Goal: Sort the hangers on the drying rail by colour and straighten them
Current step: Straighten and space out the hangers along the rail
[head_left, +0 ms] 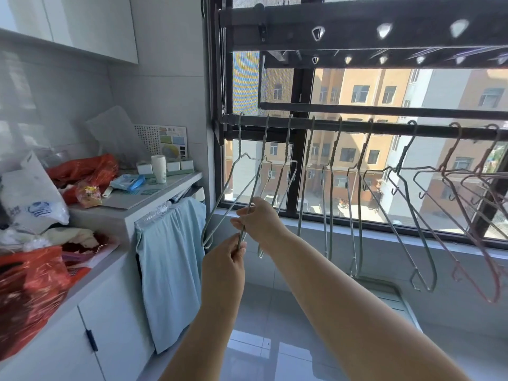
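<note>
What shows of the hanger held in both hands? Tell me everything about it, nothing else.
The hanger is thin wire with a pale grey-green coating. It hangs near the left end of the rail, among other hangers of the same colour, and is swung out at a slant rather than hanging straight. The right hand pinches one wire arm, and the left hand pinches the same wire just below. Which hook on the rail is its own cannot be told.

no text legible, print on white plastic bag (37, 209) blurred, chart board (170, 141) lettering too small
</note>
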A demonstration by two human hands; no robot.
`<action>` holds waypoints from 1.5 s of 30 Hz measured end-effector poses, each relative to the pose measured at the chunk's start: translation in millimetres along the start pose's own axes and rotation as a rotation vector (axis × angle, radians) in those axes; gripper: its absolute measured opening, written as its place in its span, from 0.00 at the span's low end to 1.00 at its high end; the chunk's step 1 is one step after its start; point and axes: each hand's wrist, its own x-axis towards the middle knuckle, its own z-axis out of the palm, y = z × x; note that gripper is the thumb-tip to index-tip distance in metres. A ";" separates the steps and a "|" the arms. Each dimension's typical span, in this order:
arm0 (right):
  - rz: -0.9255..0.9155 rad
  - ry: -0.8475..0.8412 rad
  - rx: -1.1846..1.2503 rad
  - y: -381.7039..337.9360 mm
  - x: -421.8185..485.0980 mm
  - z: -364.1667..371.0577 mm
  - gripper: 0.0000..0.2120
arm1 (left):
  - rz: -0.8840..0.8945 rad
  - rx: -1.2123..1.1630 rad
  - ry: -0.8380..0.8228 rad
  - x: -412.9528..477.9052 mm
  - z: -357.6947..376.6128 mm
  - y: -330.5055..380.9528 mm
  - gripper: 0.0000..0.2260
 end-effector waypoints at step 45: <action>0.026 0.312 0.404 36.3 -17.7 -84.4 0.21 | 0.001 0.028 -0.112 -16.5 31.4 36.6 0.15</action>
